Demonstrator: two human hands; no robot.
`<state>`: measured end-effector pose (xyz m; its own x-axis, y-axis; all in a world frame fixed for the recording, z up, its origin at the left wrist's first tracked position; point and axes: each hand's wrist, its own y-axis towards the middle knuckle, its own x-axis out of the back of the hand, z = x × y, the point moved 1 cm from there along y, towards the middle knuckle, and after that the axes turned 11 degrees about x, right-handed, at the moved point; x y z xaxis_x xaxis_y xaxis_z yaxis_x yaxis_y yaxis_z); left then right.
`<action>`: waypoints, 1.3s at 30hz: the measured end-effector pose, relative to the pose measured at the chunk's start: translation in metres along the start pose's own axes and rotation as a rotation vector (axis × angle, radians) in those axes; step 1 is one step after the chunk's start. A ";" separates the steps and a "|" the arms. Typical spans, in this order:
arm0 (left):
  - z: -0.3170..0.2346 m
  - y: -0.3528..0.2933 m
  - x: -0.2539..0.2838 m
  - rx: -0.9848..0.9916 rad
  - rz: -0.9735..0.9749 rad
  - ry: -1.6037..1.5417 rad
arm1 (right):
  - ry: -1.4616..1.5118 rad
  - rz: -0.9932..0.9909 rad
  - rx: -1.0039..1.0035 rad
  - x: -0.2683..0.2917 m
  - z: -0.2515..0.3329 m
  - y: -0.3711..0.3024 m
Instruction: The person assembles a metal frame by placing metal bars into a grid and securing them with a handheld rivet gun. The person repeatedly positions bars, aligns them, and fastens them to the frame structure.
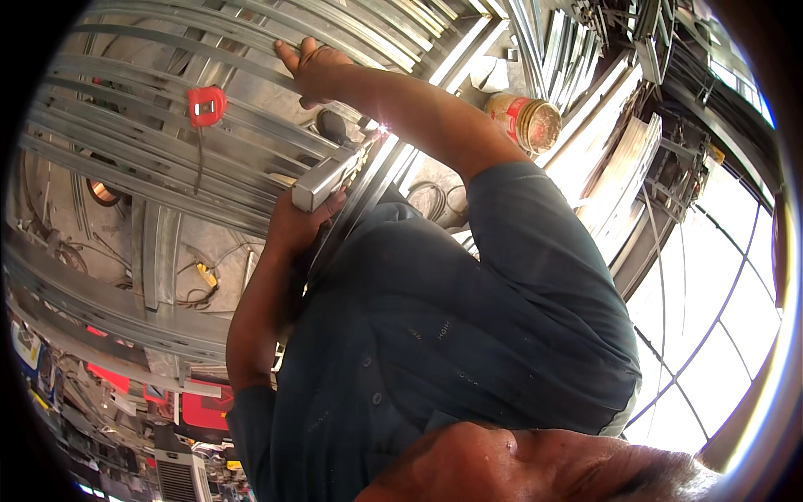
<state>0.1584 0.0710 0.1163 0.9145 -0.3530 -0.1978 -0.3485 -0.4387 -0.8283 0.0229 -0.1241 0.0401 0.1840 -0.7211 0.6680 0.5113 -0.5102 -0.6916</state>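
My left hand (293,224) is closed around a short piece of silvery rectangular metal tube (322,182), close in front of my body. Its fingers are partly hidden beneath the tube. Stretched far out, my right hand (316,71) has its fingers apart over the long metal bars (242,75). It seems to rest on them and grips nothing that I can see. A red tape measure (207,106) lies on the bars to the left of my hands, a length of its tape pulled out. A bright glint shows on metal between my hands.
A dirty yellow and red bucket (527,121) lies at the right, near stacked metal profiles (623,176). A copper-coloured wire coil (104,192) and loose cables (201,289) show under the bars. Red equipment (203,407) stands at the lower left.
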 end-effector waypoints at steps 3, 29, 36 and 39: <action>0.001 0.000 0.000 0.013 -0.011 0.020 | -0.010 -0.009 0.001 -0.003 -0.002 0.002; 0.008 0.001 -0.004 0.002 -0.044 0.085 | -0.020 0.003 0.007 -0.001 -0.002 0.001; 0.012 0.002 -0.004 -0.015 -0.069 0.029 | -0.035 0.009 0.017 0.000 0.000 0.000; 0.010 0.001 -0.003 -0.018 -0.063 0.027 | -0.047 0.007 0.027 0.004 0.002 -0.003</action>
<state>0.1574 0.0804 0.1110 0.9291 -0.3458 -0.1309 -0.2939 -0.4758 -0.8290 0.0233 -0.1245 0.0453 0.2265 -0.7014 0.6758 0.5320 -0.4921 -0.6891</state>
